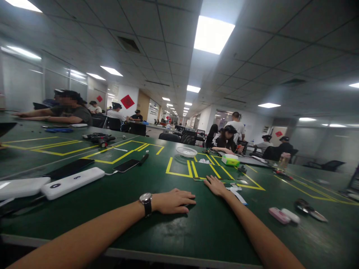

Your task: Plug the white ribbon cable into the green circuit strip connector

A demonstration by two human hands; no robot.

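Note:
My left hand [174, 201] lies flat on the green table [174, 239], palm down with its fingers stretched to the right. A watch on a dark strap [146, 204] is around that wrist. Farther forward and to the right, my right hand [215, 185] rests palm down with its fingers spread. Its fingertips are at a thin green strip [199, 180] on the table, possibly touching it. Beside that wrist lies a white and blue paper-like piece [238, 195], partly hidden by the arm. Neither hand holds anything.
Yellow tape outlines mark the table. A white basket [186, 151], a green tissue pack [230, 160] and a phone [128, 165] lie beyond my hands. A white power bank [74, 182] sits left; pink case [279, 215] right. People sit around the table and behind.

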